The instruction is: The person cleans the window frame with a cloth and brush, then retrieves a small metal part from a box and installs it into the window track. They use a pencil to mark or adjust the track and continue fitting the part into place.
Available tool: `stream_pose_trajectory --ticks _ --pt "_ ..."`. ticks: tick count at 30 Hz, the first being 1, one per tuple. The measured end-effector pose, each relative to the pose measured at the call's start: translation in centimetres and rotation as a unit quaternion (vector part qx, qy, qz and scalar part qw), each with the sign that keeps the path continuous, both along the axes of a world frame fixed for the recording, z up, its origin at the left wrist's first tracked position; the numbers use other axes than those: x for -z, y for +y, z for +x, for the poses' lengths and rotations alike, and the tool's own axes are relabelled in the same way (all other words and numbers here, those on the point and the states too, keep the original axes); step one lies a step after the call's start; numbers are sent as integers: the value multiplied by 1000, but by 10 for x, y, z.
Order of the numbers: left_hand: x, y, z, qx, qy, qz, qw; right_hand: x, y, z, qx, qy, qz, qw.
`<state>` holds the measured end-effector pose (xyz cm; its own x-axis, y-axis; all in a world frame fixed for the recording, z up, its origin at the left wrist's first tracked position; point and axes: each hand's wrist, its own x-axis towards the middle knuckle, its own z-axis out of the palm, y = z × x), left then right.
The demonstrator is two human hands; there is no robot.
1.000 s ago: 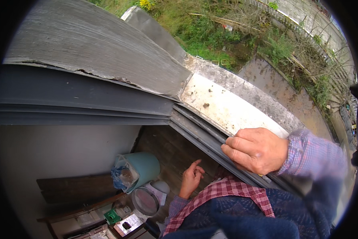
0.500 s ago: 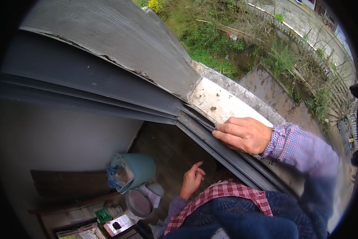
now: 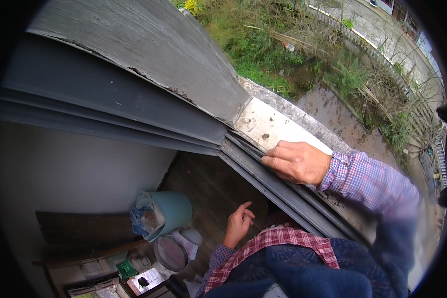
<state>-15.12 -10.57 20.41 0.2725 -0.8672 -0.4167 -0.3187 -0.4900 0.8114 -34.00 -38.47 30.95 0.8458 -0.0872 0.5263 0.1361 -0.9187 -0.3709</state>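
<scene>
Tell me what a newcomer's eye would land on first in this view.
First, the right hand pressed flat on the dark window frame rail at centre right, beside the pale stained sill. Next, the left hand hangs loose and empty below it, fingers curled, over the dim room. At lower left a teal bin with a plastic liner stands out, and green overgrown ground fills the top right.

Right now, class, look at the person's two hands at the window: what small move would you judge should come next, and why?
Probably bring the left hand up onto the dark window track. The right hand alone rests on the track by the pale sill, fingers curled over its edge, while the left hangs free with fingers loose, touching nothing, above the floor and teal bin below.
</scene>
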Motion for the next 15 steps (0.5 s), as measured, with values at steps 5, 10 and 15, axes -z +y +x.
stream_pose_trajectory --ticks 5,10,15 --pt "0 1 3 0 -2 -8 1000 -18 18 -15 -40 -43 -81 995" --pt "9 3 4 -19 11 -21 1000 -34 32 -23 49 31 -42 997" --pt "11 2 4 -13 10 -24 1000 -18 21 5 46 20 -74 996"
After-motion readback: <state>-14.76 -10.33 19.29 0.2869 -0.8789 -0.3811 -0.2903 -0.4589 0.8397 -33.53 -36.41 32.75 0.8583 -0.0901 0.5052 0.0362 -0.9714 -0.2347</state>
